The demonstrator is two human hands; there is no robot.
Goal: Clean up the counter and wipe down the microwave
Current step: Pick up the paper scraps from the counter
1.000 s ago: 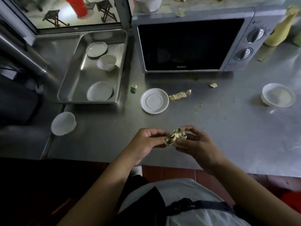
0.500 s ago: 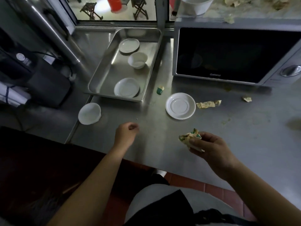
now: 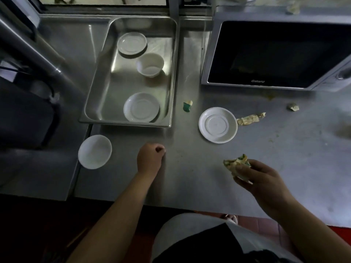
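Steel bench (image 3: 209, 177) mid-clearing. Right hand (image 3: 266, 179) fingers pinching wad (image 3: 237, 162) at 4 o'clock; left hand (image 3: 150, 158) curled, empty. Scraps (image 3: 248, 119) at 1 o'clock likely next, then microwave (image 3: 275, 54).

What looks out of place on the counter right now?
Litter: a green scrap beside the steel tray, crumpled wrappers right of the saucer, stains below the microwave. The right hand holds collected wrappers.

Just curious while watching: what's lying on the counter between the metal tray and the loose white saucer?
In the head view, a small green scrap lies between the tray and the saucer, touching neither.
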